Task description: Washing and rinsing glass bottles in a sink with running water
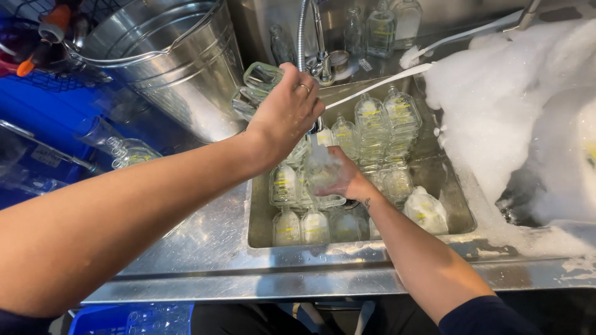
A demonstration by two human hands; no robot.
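Observation:
My left hand (287,111) is raised over the steel sink (456,201), closed around the faucet's lower end (312,62); a ring shows on one finger. Below it, my right hand (344,180) grips a clear glass bottle (321,169) under the running water. Several more clear glass bottles with yellow markings (372,121) lie packed in the sink basin, some coated with suds (426,209).
A large galvanized metal bucket (164,56) stands at the back left. Blue crates (43,118) with bottles sit left. A thick mound of white foam (496,105) fills the right basin. Two long white brushes (385,80) and upright bottles (380,28) rest behind the faucet.

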